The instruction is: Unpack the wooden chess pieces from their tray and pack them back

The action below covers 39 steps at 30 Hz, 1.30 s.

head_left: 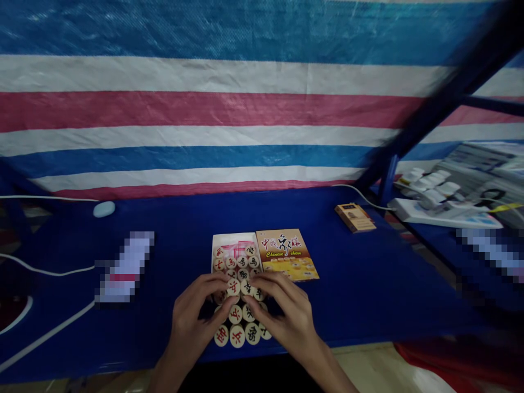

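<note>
Both hands are close together over round Chinese chess pieces. Between the thumb and fingers of my left hand [204, 303] is a piece with a red character [233, 287]. A piece with a black character [247, 287] is pinched in my right hand [282, 305]. Behind them, a white open box [215, 240] holds several pieces and a pinkish sheet. The box's printed lid [289, 254], marked "Chinese chess", lies against its right side. Closer to me, rows of pieces [237, 335] with red and black characters rest on the blue table, partly hidden by my hands.
A blurred-out device [129, 267] with a white cable lies at the left, a pale rounded object [103, 209] behind it. A small tan box [355, 218] sits at the back right, near a power strip [446, 213] with plugs. A striped sheet [204, 109] hangs behind.
</note>
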Each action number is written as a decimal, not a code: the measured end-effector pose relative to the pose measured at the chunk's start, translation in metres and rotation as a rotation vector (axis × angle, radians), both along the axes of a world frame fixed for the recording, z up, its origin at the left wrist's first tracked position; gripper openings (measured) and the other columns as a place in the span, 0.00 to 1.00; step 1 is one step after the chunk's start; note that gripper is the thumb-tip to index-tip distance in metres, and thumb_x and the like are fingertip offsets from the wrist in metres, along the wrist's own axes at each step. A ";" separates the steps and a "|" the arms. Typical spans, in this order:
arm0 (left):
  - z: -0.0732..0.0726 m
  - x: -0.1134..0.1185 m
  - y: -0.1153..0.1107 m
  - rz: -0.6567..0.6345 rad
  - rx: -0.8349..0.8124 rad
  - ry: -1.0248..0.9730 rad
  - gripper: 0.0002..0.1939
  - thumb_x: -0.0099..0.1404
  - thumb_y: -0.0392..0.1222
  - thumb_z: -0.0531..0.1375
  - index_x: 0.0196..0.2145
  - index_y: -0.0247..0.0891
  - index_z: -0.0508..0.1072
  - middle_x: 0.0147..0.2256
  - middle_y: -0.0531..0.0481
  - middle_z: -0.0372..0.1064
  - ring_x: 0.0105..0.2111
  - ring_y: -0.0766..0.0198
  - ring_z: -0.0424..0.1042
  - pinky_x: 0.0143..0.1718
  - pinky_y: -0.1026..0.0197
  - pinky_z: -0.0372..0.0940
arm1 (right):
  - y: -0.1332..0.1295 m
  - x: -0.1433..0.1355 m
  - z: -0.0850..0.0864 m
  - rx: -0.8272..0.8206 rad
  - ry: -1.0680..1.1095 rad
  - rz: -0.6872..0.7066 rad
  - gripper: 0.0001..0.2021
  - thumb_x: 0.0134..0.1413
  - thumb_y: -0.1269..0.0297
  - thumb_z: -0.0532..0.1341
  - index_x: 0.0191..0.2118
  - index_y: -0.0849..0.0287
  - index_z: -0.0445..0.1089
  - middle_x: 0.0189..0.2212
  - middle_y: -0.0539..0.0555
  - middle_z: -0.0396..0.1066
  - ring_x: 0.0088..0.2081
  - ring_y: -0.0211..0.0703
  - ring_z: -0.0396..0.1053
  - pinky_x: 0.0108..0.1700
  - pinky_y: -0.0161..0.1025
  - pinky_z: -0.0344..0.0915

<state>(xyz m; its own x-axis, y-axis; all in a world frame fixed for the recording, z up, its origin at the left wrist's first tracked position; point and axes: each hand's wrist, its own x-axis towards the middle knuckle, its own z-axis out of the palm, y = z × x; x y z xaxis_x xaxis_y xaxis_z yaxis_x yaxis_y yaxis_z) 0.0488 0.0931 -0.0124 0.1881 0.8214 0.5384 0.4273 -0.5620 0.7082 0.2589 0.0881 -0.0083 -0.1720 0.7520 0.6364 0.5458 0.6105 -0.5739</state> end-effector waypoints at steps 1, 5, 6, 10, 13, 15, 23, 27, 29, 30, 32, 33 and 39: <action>0.000 0.000 0.000 -0.003 -0.003 -0.003 0.12 0.65 0.33 0.67 0.45 0.42 0.72 0.46 0.49 0.75 0.38 0.66 0.76 0.36 0.62 0.71 | 0.000 0.000 0.000 -0.002 0.001 -0.003 0.16 0.58 0.72 0.68 0.51 0.54 0.72 0.44 0.53 0.75 0.46 0.41 0.74 0.47 0.40 0.73; 0.007 0.001 0.005 0.036 0.030 0.051 0.13 0.65 0.34 0.66 0.46 0.44 0.72 0.45 0.49 0.76 0.44 0.61 0.76 0.43 0.58 0.71 | 0.004 -0.002 0.003 -0.040 0.001 -0.023 0.16 0.59 0.70 0.67 0.52 0.53 0.71 0.44 0.53 0.76 0.46 0.43 0.73 0.46 0.43 0.72; 0.010 0.002 0.008 0.065 0.044 0.082 0.13 0.66 0.35 0.66 0.47 0.44 0.72 0.45 0.49 0.76 0.46 0.60 0.75 0.45 0.55 0.70 | 0.006 -0.002 0.005 -0.050 -0.001 -0.034 0.16 0.59 0.70 0.66 0.53 0.52 0.71 0.43 0.52 0.76 0.45 0.44 0.73 0.45 0.44 0.72; 0.022 0.007 0.031 0.206 0.067 0.260 0.12 0.68 0.38 0.64 0.49 0.46 0.74 0.46 0.50 0.77 0.50 0.54 0.73 0.50 0.48 0.67 | 0.023 -0.003 0.018 -0.045 -0.035 -0.068 0.15 0.61 0.69 0.64 0.53 0.52 0.71 0.43 0.52 0.77 0.45 0.46 0.72 0.48 0.46 0.70; 0.023 0.010 0.049 0.222 0.074 0.402 0.11 0.68 0.37 0.63 0.48 0.46 0.75 0.45 0.50 0.78 0.51 0.51 0.73 0.52 0.45 0.64 | 0.044 -0.002 0.023 -0.077 -0.155 -0.100 0.12 0.63 0.67 0.62 0.52 0.52 0.73 0.40 0.53 0.77 0.47 0.49 0.71 0.49 0.48 0.68; 0.020 0.010 0.057 0.226 0.071 0.459 0.11 0.67 0.35 0.63 0.46 0.45 0.75 0.44 0.50 0.79 0.52 0.50 0.73 0.52 0.44 0.64 | 0.056 -0.002 0.024 -0.118 -0.256 -0.108 0.11 0.64 0.67 0.61 0.50 0.54 0.74 0.39 0.54 0.77 0.48 0.51 0.70 0.48 0.48 0.67; 0.013 0.008 0.058 0.246 0.125 0.560 0.08 0.69 0.39 0.62 0.45 0.45 0.77 0.59 0.48 0.71 0.64 0.45 0.62 0.57 0.38 0.61 | 0.067 -0.007 0.015 -0.144 -0.428 -0.110 0.03 0.64 0.69 0.61 0.41 0.56 0.72 0.38 0.54 0.77 0.51 0.52 0.67 0.52 0.49 0.61; 0.012 0.008 0.059 0.276 0.122 0.565 0.09 0.70 0.39 0.61 0.47 0.43 0.77 0.62 0.45 0.67 0.66 0.44 0.60 0.57 0.37 0.63 | 0.067 -0.008 0.014 -0.141 -0.428 -0.108 0.04 0.65 0.68 0.60 0.42 0.55 0.72 0.40 0.53 0.77 0.51 0.52 0.67 0.52 0.49 0.60; 0.011 0.009 0.059 0.274 0.106 0.558 0.09 0.70 0.38 0.61 0.46 0.43 0.77 0.61 0.45 0.69 0.65 0.45 0.62 0.56 0.38 0.64 | 0.068 -0.008 0.013 -0.139 -0.428 -0.103 0.05 0.65 0.69 0.60 0.43 0.55 0.73 0.41 0.53 0.78 0.51 0.52 0.67 0.53 0.50 0.59; 0.011 0.009 0.059 0.275 0.099 0.553 0.09 0.69 0.38 0.61 0.46 0.43 0.77 0.60 0.45 0.70 0.64 0.45 0.62 0.56 0.38 0.65 | 0.068 -0.008 0.013 -0.139 -0.428 -0.100 0.05 0.65 0.69 0.59 0.43 0.55 0.73 0.42 0.53 0.78 0.51 0.52 0.67 0.53 0.50 0.59; 0.010 0.008 0.059 0.276 0.086 0.543 0.09 0.70 0.38 0.61 0.46 0.43 0.77 0.60 0.45 0.70 0.64 0.45 0.62 0.56 0.37 0.65 | 0.068 -0.007 0.012 -0.138 -0.428 -0.089 0.06 0.66 0.69 0.59 0.44 0.54 0.73 0.43 0.52 0.78 0.52 0.53 0.68 0.53 0.50 0.59; 0.009 0.008 0.058 0.273 0.080 0.537 0.09 0.70 0.38 0.61 0.46 0.44 0.77 0.60 0.45 0.70 0.65 0.45 0.62 0.56 0.37 0.65 | 0.068 -0.007 0.012 -0.137 -0.426 -0.084 0.07 0.66 0.69 0.59 0.45 0.54 0.73 0.44 0.52 0.78 0.52 0.53 0.67 0.53 0.50 0.59; 0.006 0.008 0.058 0.269 0.053 0.496 0.10 0.70 0.38 0.60 0.47 0.44 0.77 0.59 0.45 0.70 0.65 0.44 0.61 0.56 0.37 0.65 | 0.065 -0.005 0.011 -0.143 -0.383 -0.078 0.15 0.65 0.73 0.57 0.53 0.52 0.72 0.45 0.52 0.78 0.54 0.53 0.67 0.54 0.52 0.60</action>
<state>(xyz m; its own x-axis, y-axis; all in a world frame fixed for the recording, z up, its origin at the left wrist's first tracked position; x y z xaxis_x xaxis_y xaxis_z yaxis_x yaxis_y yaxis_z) 0.0565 0.1508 -0.0065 0.2170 0.8497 0.4806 0.8350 -0.4166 0.3595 0.2540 0.1530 0.0025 -0.3148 0.8484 0.4255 0.7781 0.4874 -0.3962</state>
